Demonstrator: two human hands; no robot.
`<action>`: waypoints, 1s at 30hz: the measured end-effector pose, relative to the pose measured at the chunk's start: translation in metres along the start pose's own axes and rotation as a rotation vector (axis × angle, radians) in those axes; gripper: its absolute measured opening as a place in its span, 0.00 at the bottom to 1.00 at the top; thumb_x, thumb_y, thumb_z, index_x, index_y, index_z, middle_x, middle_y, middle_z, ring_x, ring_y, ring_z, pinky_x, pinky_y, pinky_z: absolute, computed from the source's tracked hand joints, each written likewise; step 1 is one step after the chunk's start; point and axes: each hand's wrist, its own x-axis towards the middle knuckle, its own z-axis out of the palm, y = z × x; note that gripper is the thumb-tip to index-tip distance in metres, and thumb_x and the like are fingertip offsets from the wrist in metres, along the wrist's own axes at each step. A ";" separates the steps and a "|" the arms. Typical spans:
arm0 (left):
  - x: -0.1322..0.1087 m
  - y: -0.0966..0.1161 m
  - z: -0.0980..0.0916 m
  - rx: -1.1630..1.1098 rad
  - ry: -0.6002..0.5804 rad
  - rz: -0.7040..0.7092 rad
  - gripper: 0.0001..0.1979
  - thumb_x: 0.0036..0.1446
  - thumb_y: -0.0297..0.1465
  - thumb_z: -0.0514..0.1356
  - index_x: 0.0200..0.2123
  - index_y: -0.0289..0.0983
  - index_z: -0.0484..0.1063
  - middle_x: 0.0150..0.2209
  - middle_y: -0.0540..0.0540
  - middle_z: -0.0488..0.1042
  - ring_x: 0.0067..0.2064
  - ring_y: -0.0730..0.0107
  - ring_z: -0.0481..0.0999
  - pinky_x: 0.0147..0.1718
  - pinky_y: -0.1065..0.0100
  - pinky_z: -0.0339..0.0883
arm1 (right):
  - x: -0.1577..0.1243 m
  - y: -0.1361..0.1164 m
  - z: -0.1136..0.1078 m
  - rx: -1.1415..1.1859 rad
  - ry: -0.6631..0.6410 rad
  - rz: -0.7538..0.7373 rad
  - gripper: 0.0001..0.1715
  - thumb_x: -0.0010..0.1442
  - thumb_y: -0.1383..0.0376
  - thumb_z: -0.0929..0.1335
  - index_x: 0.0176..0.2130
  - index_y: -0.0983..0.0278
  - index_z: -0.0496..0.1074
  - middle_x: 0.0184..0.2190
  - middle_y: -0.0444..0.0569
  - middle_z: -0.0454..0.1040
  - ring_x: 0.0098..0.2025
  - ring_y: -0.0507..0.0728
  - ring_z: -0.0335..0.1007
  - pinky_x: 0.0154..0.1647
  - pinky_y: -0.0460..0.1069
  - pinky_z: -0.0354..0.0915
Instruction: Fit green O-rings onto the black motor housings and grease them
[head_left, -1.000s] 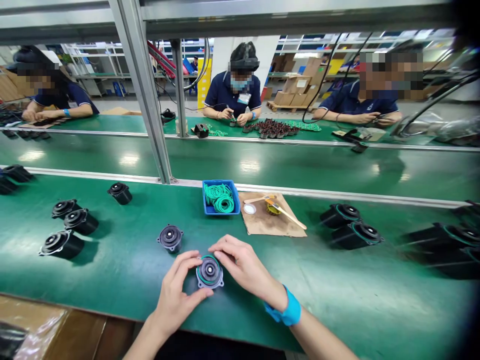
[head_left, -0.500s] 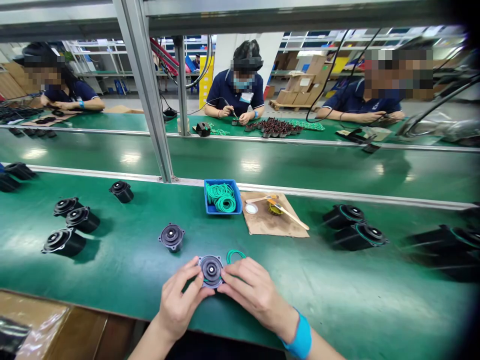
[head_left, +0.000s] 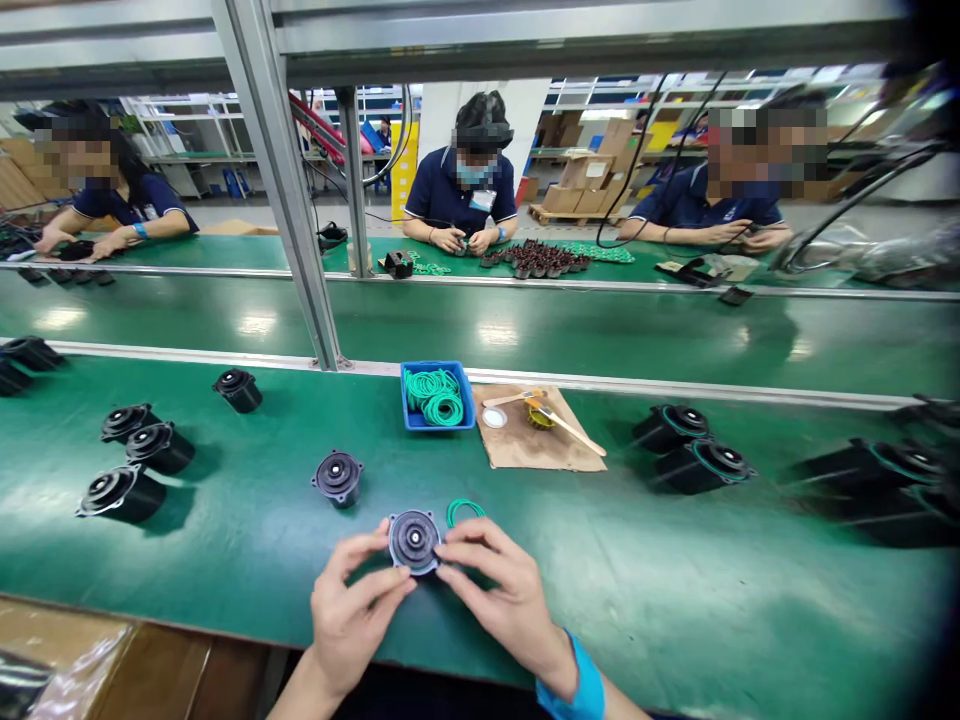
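Note:
A round black motor housing (head_left: 415, 541) stands upright near the front of the green table, its ringed top facing up. My left hand (head_left: 352, 600) grips its left side with thumb and fingertips. On its right side, the thumb and fingers of my right hand (head_left: 499, 590) hold the rim. Just behind my right fingers lie loose green rings (head_left: 465, 512). Another black housing (head_left: 337, 477) stands to the back left of the held one. A blue tray (head_left: 437, 424) of green rings sits farther back.
Brushes and a yellow pot rest on cardboard (head_left: 510, 450) behind my right hand. Several black housings (head_left: 160, 447) stand at left, and others with green rings (head_left: 701, 466) at right. A metal post (head_left: 289, 200) rises behind. People sit across the line.
My left fingers have shifted to the front left of the housing's rim. The green piece seen at its front edge no longer shows. The view has moved slightly.

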 end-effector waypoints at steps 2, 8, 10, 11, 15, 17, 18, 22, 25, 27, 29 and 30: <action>0.007 -0.003 -0.011 0.026 -0.014 -0.056 0.13 0.56 0.29 0.65 0.44 0.37 0.68 0.49 0.40 0.63 0.50 0.65 0.72 0.47 0.63 0.72 | 0.001 0.001 0.006 -0.017 -0.074 0.115 0.40 0.51 0.57 0.75 0.60 0.63 0.64 0.51 0.55 0.66 0.50 0.54 0.67 0.44 0.45 0.71; 0.055 -0.032 -0.045 0.434 -0.156 0.010 0.37 0.59 0.44 0.60 0.66 0.35 0.53 0.62 0.31 0.56 0.62 0.43 0.58 0.56 0.41 0.57 | 0.005 0.001 0.010 -0.060 -0.173 0.190 0.47 0.48 0.56 0.77 0.61 0.67 0.61 0.50 0.54 0.69 0.51 0.58 0.66 0.54 0.54 0.67; 0.064 -0.051 -0.050 0.479 -0.240 0.019 0.39 0.60 0.48 0.56 0.68 0.38 0.49 0.65 0.34 0.54 0.64 0.41 0.57 0.56 0.41 0.59 | 0.006 0.003 -0.012 -0.046 -0.045 0.293 0.41 0.47 0.56 0.76 0.57 0.64 0.65 0.49 0.51 0.70 0.50 0.57 0.68 0.52 0.51 0.68; 0.066 -0.060 -0.050 0.480 -0.283 0.022 0.38 0.61 0.49 0.54 0.69 0.40 0.48 0.65 0.37 0.56 0.62 0.44 0.61 0.54 0.46 0.63 | 0.005 0.006 -0.030 -0.061 0.041 0.368 0.37 0.48 0.57 0.75 0.56 0.63 0.66 0.49 0.50 0.70 0.49 0.56 0.69 0.51 0.50 0.68; 0.062 -0.082 -0.048 0.452 -0.322 0.035 0.28 0.65 0.42 0.52 0.66 0.43 0.55 0.61 0.45 0.62 0.52 0.64 0.73 0.37 0.73 0.72 | -0.013 0.033 -0.125 -0.288 0.399 0.631 0.34 0.54 0.50 0.70 0.52 0.67 0.65 0.49 0.58 0.70 0.48 0.59 0.70 0.45 0.52 0.69; 0.058 -0.082 -0.045 0.460 -0.307 0.038 0.25 0.65 0.42 0.52 0.63 0.42 0.58 0.59 0.44 0.64 0.50 0.65 0.74 0.38 0.73 0.73 | -0.029 0.054 -0.172 -0.412 0.552 0.774 0.45 0.46 0.42 0.70 0.51 0.72 0.66 0.45 0.63 0.71 0.40 0.62 0.71 0.39 0.55 0.68; 0.057 -0.080 -0.043 0.467 -0.290 0.045 0.24 0.65 0.42 0.52 0.61 0.42 0.60 0.57 0.44 0.65 0.49 0.64 0.75 0.38 0.71 0.73 | -0.038 0.064 -0.192 -0.554 0.621 0.922 0.50 0.40 0.37 0.69 0.50 0.71 0.67 0.43 0.60 0.72 0.38 0.62 0.70 0.41 0.56 0.68; 0.055 -0.064 -0.032 0.474 -0.252 0.048 0.22 0.63 0.45 0.53 0.56 0.41 0.64 0.51 0.42 0.67 0.45 0.65 0.76 0.34 0.70 0.74 | -0.062 0.097 -0.237 -0.706 0.692 1.063 0.64 0.30 0.33 0.66 0.50 0.80 0.68 0.44 0.69 0.70 0.45 0.72 0.66 0.50 0.65 0.61; 0.053 -0.054 -0.028 0.451 -0.295 0.072 0.25 0.64 0.43 0.54 0.61 0.40 0.61 0.55 0.39 0.64 0.47 0.65 0.75 0.38 0.69 0.75 | -0.057 0.102 -0.236 -0.782 0.674 1.059 0.73 0.32 0.33 0.64 0.57 0.88 0.62 0.52 0.78 0.64 0.54 0.79 0.59 0.56 0.68 0.54; 0.051 -0.048 -0.028 0.454 -0.353 0.115 0.28 0.65 0.37 0.52 0.66 0.38 0.54 0.59 0.37 0.62 0.52 0.64 0.73 0.44 0.67 0.74 | -0.039 0.099 -0.221 -0.942 0.701 0.933 0.70 0.40 0.35 0.63 0.63 0.86 0.57 0.60 0.77 0.53 0.62 0.81 0.45 0.61 0.70 0.43; 0.049 -0.042 -0.030 0.456 -0.402 0.150 0.29 0.65 0.33 0.50 0.68 0.36 0.50 0.60 0.37 0.62 0.56 0.64 0.71 0.47 0.67 0.72 | -0.010 0.093 -0.198 -1.018 0.615 0.699 0.54 0.53 0.41 0.60 0.61 0.80 0.62 0.59 0.71 0.56 0.62 0.76 0.46 0.61 0.68 0.43; 0.048 -0.040 -0.030 0.451 -0.414 0.152 0.29 0.66 0.32 0.49 0.68 0.36 0.50 0.59 0.37 0.63 0.56 0.66 0.71 0.48 0.68 0.71 | 0.007 0.090 -0.184 -0.898 0.463 0.600 0.46 0.57 0.44 0.59 0.58 0.79 0.65 0.54 0.69 0.62 0.59 0.72 0.53 0.60 0.65 0.48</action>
